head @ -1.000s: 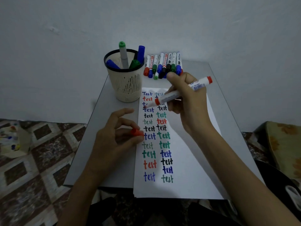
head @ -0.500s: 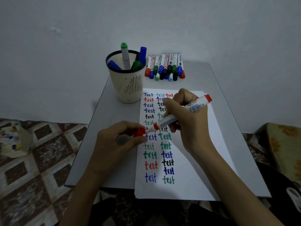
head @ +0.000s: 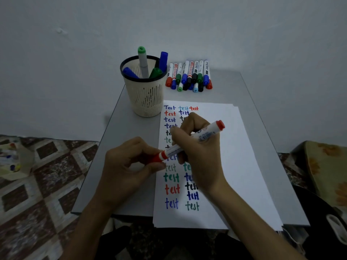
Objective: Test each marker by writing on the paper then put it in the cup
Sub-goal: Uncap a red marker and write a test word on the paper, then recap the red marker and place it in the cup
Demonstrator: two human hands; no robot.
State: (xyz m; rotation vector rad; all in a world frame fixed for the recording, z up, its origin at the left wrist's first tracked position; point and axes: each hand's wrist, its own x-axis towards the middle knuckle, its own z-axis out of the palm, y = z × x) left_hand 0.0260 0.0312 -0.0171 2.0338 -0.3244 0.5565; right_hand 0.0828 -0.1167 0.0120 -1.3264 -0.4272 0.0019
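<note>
My right hand (head: 199, 152) grips a red marker (head: 204, 136) by its white barrel, tip end pointing left. My left hand (head: 127, 166) pinches the red cap (head: 158, 157), which now sits over the marker's tip. Both hands hover above the left part of the white paper (head: 238, 166), which bears columns of "test" words in red, blue, green and black. A cream mesh cup (head: 145, 96) with a black rim stands at the paper's far left corner and holds several markers. A row of several capped markers (head: 189, 76) lies at the table's far edge.
The small grey table (head: 131, 132) stands against a pale wall. Patterned floor tiles lie to the left, with a paint-stained paper item (head: 13, 162) on them. A yellow patterned cloth (head: 326, 169) lies at the right.
My right hand brought the marker down from the top of the paper to my left hand, and the tip went into the red cap. A red "test" now shows in the top row.
</note>
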